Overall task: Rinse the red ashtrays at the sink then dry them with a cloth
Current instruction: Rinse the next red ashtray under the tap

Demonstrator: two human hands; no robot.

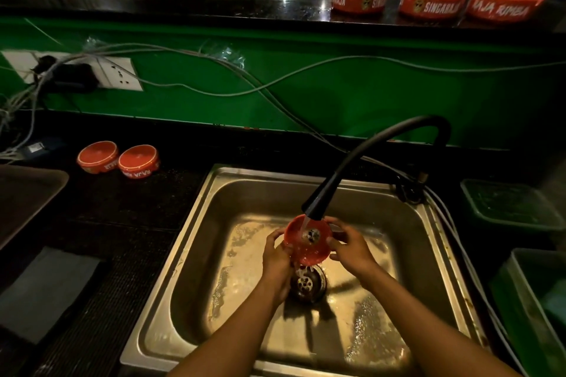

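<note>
I hold a red ashtray (307, 242) over the steel sink (196, 223), right under the black faucet spout (312, 210). Water runs into its bowl and spills down toward the drain (306, 283). My left hand (275, 257) grips its left edge and my right hand (347, 248) grips its right edge. Two red ashtrays (118, 158) sit upside down on the dark counter left of the sink. Three red ashtrays (435, 3) stand upright on the high ledge at the back right. A grey cloth (46, 288) lies flat on the counter at the left.
Grey cables (214, 70) trail across the green wall from a socket panel (116, 73). A dark tray (27, 193) sits at the far left. Clear plastic tubs (514, 205) and a green bin (533, 300) stand right of the sink.
</note>
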